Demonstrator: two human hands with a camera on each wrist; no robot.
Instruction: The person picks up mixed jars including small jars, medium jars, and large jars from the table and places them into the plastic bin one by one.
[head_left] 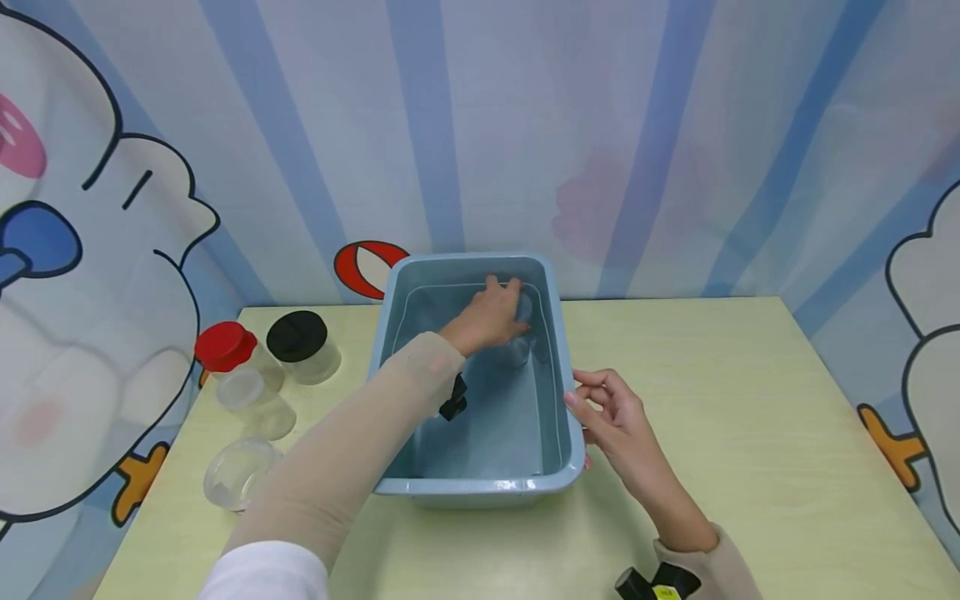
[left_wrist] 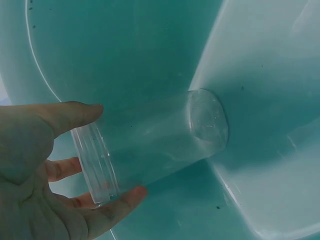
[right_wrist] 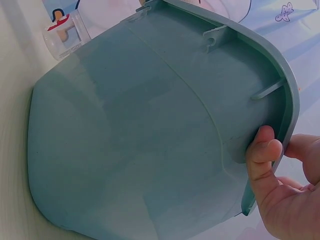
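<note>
A light blue plastic tub (head_left: 468,486) stands on the table. My left hand (head_left: 487,321) reaches down inside it, near the far right corner. There it holds a clear plastic jar (left_wrist: 155,137) around its threaded, lidless mouth, thumb on one side and fingers on the other. The jar's rounded base overlaps the edge of the tub floor in the left wrist view. Outside the tub, my right hand (head_left: 618,425) grips the right rim, thumb above and fingertips curled beneath the lip, as the right wrist view shows.
Left of the tub stand a jar with a red lid (head_left: 227,346), one with a black lid (head_left: 297,335), a translucent jar (head_left: 258,408) and a clear round container (head_left: 238,475). A printed cartoon backdrop (head_left: 510,150) hangs behind the pale wood-grain table (head_left: 712,417).
</note>
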